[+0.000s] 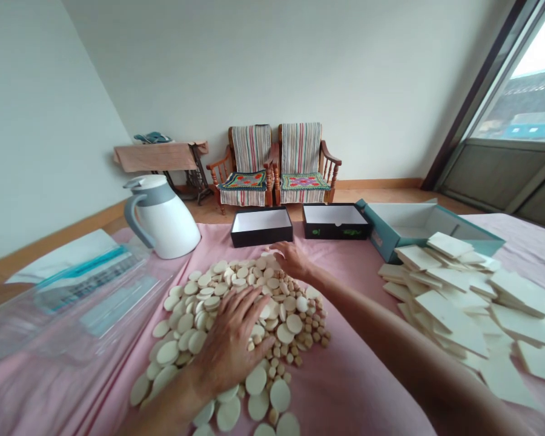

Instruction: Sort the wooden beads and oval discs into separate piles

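Observation:
A heap of several pale round discs [200, 303] and small tan pellets [311, 330] lies on the pink cloth [354, 387]. My left hand [229, 342] rests flat on the heap with its fingers spread. My right hand [288, 259] reaches to the far edge of the heap, fingers curled around a disc at its tip. Just beyond it stand two black boxes with white insides, one at the left [261, 226] and one at the right [335, 220].
A white jug with a grey handle [161, 218] stands at the back left. Clear plastic packaging [68, 303] lies at the left. A teal box [418, 227] and several white square tiles [458, 297] fill the right. Two chairs [275, 163] stand by the wall.

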The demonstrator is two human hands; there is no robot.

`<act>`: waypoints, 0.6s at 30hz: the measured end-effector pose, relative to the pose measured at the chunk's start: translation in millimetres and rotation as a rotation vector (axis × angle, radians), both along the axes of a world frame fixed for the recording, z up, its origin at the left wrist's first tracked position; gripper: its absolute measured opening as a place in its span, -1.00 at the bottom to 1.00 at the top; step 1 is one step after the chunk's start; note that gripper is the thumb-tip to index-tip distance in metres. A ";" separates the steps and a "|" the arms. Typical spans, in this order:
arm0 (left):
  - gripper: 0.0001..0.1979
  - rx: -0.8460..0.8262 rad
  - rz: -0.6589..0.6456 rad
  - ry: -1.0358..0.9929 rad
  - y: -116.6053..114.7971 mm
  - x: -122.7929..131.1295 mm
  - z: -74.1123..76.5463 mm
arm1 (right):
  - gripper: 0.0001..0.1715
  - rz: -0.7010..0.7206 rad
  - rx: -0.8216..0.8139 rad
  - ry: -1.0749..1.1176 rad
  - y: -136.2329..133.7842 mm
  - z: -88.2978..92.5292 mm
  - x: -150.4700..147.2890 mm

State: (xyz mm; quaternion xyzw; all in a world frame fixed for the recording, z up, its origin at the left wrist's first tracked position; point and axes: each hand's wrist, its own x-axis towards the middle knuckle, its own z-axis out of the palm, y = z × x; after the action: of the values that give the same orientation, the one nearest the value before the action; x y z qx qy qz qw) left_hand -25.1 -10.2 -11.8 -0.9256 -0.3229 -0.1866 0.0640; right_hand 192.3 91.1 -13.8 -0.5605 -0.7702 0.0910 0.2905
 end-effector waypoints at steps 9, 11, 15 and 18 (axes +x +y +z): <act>-0.39 -0.008 -0.007 -0.006 -1.0 -2.8 2.6 | -0.68 0.077 -0.131 -0.150 38.1 -14.5 -27.8; -0.34 -0.012 -0.027 -0.029 -1.4 -3.0 3.7 | -0.65 0.071 -0.146 -0.159 25.5 -13.7 -24.1; -0.28 -0.021 -0.068 -0.141 -5.4 -4.3 15.2 | -0.65 0.101 -0.177 -0.163 -3.7 -3.6 -10.0; -0.46 -0.044 -0.031 -0.201 -0.5 -1.4 31.7 | -0.67 0.202 -0.160 -0.115 -13.5 8.9 11.4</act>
State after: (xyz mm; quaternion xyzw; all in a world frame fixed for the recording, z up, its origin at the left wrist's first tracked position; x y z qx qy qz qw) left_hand -26.5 -10.7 19.9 -0.9083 -0.3176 -0.2722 0.0079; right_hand 203.7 77.5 -4.8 -0.5056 -0.8284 0.1488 0.1895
